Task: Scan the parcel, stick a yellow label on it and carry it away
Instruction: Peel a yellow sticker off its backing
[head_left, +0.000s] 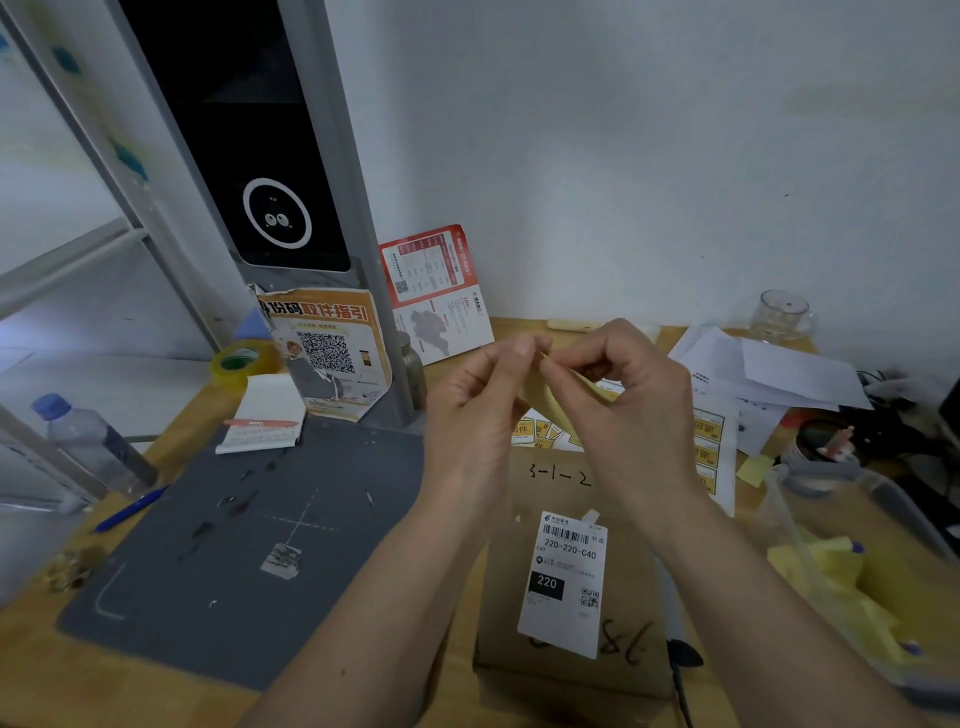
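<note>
Head view: both hands, left hand and right hand, pinch what looks like a yellow label above the parcel; peel slowly, press flat beside its white tag.

small print on the parcel label — illegible; its upper end behind both wrists

Plain white wall seen behind a wooden table. Grey metal shelf frame stood at left. Soft, even light noted; no window made out.
</note>
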